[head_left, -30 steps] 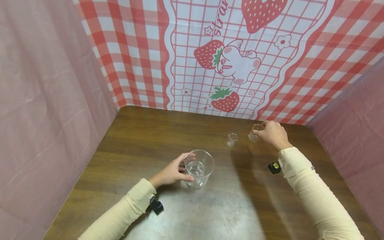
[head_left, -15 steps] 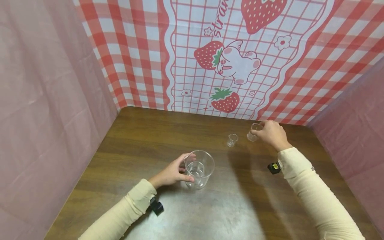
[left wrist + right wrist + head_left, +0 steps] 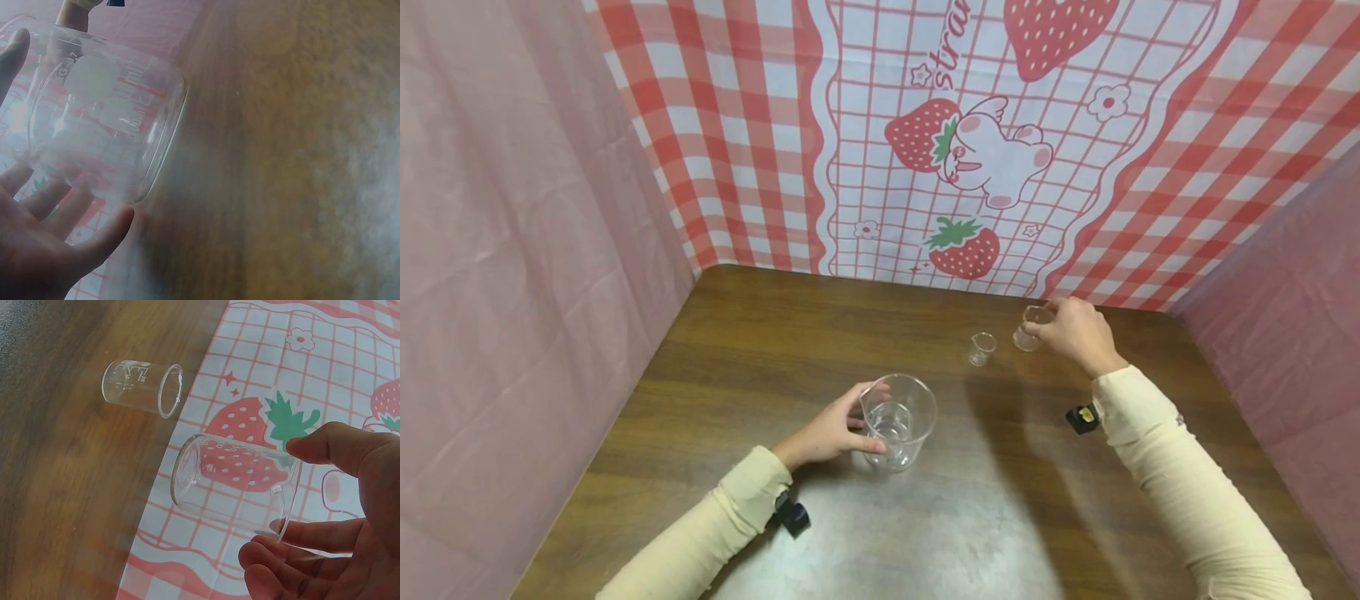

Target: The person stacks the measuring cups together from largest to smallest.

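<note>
A large glass beaker point(image 3: 910, 425) stands upright on the wooden table, and my left hand point(image 3: 827, 432) grips it from the left side, thumb in front and fingers behind. White printed markings show on this beaker's wall in the left wrist view. Farther back on the right, my right hand point(image 3: 1081, 333) pinches a mid-sized glass beaker point(image 3: 231, 487) by its rim between thumb and fingers. Whether its base touches the table I cannot tell. Just left of it stands the smallest beaker point(image 3: 979, 352), upright and untouched, with a printed scale.
A red-and-white checked cloth point(image 3: 767, 150) with strawberries hangs behind the table's back edge. Pink curtains close off the left side point(image 3: 512, 250) and the right side point(image 3: 1285, 250). The brown wooden table point(image 3: 760, 333) reaches between them.
My right hand has shifted slightly left with the mid-sized beaker, bringing it closer to the smallest one. The left hand and the large beaker have stayed in place.
</note>
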{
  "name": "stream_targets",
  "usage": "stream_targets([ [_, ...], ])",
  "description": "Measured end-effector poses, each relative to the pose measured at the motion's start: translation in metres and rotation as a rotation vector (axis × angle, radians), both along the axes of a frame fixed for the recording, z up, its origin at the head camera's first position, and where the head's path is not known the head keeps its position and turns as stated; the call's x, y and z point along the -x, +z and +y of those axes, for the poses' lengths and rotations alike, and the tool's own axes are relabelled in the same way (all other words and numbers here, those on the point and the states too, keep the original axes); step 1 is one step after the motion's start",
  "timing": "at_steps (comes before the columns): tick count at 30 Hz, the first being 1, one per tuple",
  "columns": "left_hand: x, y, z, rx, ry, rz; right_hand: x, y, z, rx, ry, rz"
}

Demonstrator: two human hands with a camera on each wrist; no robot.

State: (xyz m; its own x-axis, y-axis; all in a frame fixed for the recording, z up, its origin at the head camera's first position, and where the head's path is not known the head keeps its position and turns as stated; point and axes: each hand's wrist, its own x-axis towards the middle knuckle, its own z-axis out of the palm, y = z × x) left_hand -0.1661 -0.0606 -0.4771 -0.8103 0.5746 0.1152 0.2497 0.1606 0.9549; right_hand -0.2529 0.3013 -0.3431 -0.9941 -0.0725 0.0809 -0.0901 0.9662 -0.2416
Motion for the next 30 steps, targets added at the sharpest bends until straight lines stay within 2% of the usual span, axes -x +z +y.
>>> stream_targets([
  [12,-0.001,0.002,0.000,0.004,-0.018,-0.012,-0.002,0.004,-0.004,0.012,0.010,0.000],
  [30,-0.001,0.002,-0.001,0.006,-0.016,-0.005,-0.006,0.009,-0.014,0.018,0.035,0.055],
])
